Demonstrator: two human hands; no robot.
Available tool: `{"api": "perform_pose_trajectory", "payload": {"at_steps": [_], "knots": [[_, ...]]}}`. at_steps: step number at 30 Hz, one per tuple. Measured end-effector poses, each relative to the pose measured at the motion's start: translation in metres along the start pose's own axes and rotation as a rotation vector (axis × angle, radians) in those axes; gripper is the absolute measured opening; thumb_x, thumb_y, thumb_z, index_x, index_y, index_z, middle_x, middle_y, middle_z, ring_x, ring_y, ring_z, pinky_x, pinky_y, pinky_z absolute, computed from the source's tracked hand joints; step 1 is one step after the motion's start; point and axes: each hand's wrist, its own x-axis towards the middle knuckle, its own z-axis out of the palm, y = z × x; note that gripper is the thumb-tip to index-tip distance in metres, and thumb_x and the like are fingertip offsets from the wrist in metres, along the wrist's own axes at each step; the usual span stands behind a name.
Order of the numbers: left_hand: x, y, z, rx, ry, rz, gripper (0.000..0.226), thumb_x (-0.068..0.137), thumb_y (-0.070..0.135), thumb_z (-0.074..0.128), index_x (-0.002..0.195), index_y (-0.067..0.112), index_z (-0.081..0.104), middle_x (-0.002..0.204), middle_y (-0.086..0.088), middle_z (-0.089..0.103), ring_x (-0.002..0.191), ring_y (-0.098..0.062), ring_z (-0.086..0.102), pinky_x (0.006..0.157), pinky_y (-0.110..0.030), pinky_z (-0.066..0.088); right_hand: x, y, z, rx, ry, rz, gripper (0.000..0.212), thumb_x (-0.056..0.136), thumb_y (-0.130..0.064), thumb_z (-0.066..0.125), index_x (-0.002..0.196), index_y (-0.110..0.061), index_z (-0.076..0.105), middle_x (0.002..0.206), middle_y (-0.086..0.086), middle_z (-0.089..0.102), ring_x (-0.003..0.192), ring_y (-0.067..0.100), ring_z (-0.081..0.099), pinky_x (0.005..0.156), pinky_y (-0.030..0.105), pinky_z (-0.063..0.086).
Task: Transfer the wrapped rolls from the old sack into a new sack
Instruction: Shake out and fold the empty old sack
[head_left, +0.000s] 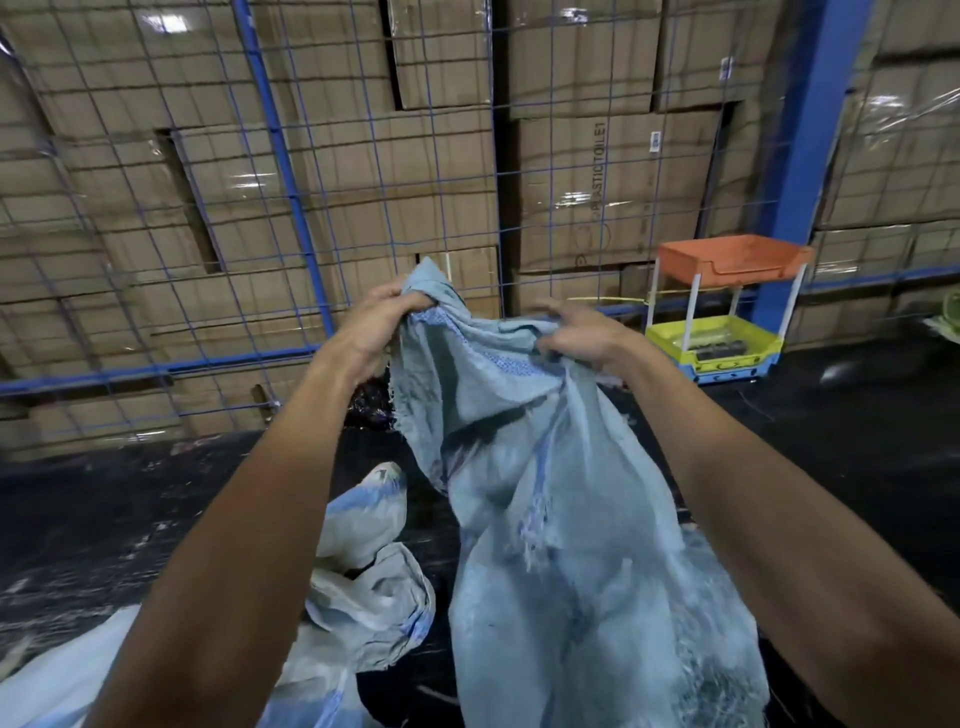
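A pale blue woven sack (545, 499) hangs in front of me, held up at chest height by its top edge. My left hand (379, 325) grips a bunched corner of the sack's mouth. My right hand (582, 332) grips the edge a little to the right. The sack hangs limp down to the dark floor, its fabric frayed in places. A second crumpled whitish sack (363, 587) lies on the floor at lower left, under my left forearm. No wrapped rolls are visible.
A blue wire-mesh fence (291, 208) backed by stacked shrink-wrapped cardboard boxes (608, 192) closes off the far side. A small plastic rack with an orange top tray (727, 257) and a yellow lower tray stands at right beside a blue post (810, 156). The floor (104, 519) is dark and scuffed.
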Motion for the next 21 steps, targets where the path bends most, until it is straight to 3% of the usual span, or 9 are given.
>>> {"api": "perform_pose_trajectory", "payload": {"at_steps": [2,4,6,8,10,12,16,18,21], "knots": [[0.012,0.016,0.015,0.018,0.008,0.000,0.007,0.088,0.014,0.066,0.084,0.008,0.068,0.068,-0.006,0.071,0.063,-0.022,0.065,0.064,-0.030,0.054,-0.004,-0.027,0.001,0.071,-0.150,-0.113,0.060,0.083,-0.009,0.066,0.137,-0.030,0.050,0.122,-0.002,0.061,0.097,0.010,0.062,0.070,0.024,0.051],[0.023,0.031,0.033,0.017,0.014,0.067,0.006,0.085,0.012,0.065,0.082,0.008,0.069,0.068,-0.008,0.070,0.062,-0.023,0.064,0.063,-0.030,0.051,-0.003,-0.042,0.011,0.047,-0.280,-0.143,0.037,0.084,-0.010,0.069,0.117,-0.024,0.062,0.108,-0.002,0.071,0.091,0.013,0.069,0.081,0.029,0.057],[0.030,0.045,0.047,-0.004,-0.002,0.154,0.002,0.086,0.012,0.067,0.086,0.010,0.067,0.075,-0.008,0.070,0.065,-0.020,0.066,0.064,-0.030,0.051,0.005,-0.047,0.023,0.034,-0.117,-0.151,0.025,0.082,-0.007,0.066,0.105,-0.017,0.068,0.102,0.003,0.073,0.093,0.021,0.070,0.090,0.040,0.056],[0.038,0.052,0.048,-0.034,-0.053,0.240,0.031,0.079,0.019,0.078,0.106,0.018,0.063,0.103,-0.009,0.071,0.086,-0.021,0.070,0.072,-0.035,0.056,0.008,-0.051,0.018,0.296,0.055,-0.094,0.024,0.082,0.003,0.058,0.101,-0.008,0.067,0.097,0.013,0.074,0.090,0.030,0.071,0.088,0.047,0.057],[0.039,0.049,0.038,-0.027,-0.195,0.253,0.074,0.067,0.021,0.090,0.127,0.036,0.050,0.131,-0.005,0.061,0.110,-0.020,0.066,0.085,-0.036,0.058,0.009,-0.060,0.001,0.584,0.063,-0.074,0.025,0.084,0.009,0.052,0.098,-0.007,0.065,0.090,0.016,0.073,0.082,0.031,0.072,0.084,0.047,0.059],[0.036,0.040,0.029,0.093,-0.358,0.166,0.097,0.060,0.022,0.093,0.141,0.030,0.040,0.133,-0.001,0.062,0.116,-0.016,0.064,0.092,-0.032,0.055,0.015,-0.066,-0.018,0.742,0.093,-0.048,0.026,0.082,0.010,0.050,0.097,-0.005,0.065,0.089,0.018,0.071,0.079,0.032,0.070,0.082,0.048,0.059],[0.032,0.018,0.026,0.259,-0.469,-0.008,0.054,0.076,0.013,0.083,0.124,0.022,0.059,0.117,0.002,0.072,0.110,-0.016,0.067,0.097,-0.034,0.052,0.022,-0.071,-0.035,0.753,0.105,0.056,0.027,0.060,-0.001,0.053,0.085,-0.003,0.063,0.080,0.016,0.068,0.069,0.032,0.067,0.073,0.042,0.058],[0.032,0.020,0.027,0.278,-0.335,-0.018,0.027,0.083,0.012,0.075,0.107,0.019,0.068,0.103,-0.001,0.076,0.096,-0.019,0.072,0.090,-0.035,0.055,0.034,-0.066,-0.036,0.660,0.194,0.086,0.023,0.069,-0.003,0.055,0.091,-0.003,0.063,0.089,0.018,0.068,0.077,0.033,0.067,0.074,0.042,0.057],[0.049,0.016,0.022,0.287,0.009,-0.019,0.009,0.086,0.022,0.070,0.092,0.016,0.072,0.090,-0.004,0.076,0.082,-0.021,0.072,0.074,-0.030,0.056,0.044,-0.057,-0.030,0.161,0.614,0.047,0.035,0.076,-0.024,0.065,0.108,-0.014,0.056,0.123,0.015,0.057,0.112,0.032,0.057,0.092,0.042,0.050]]}}
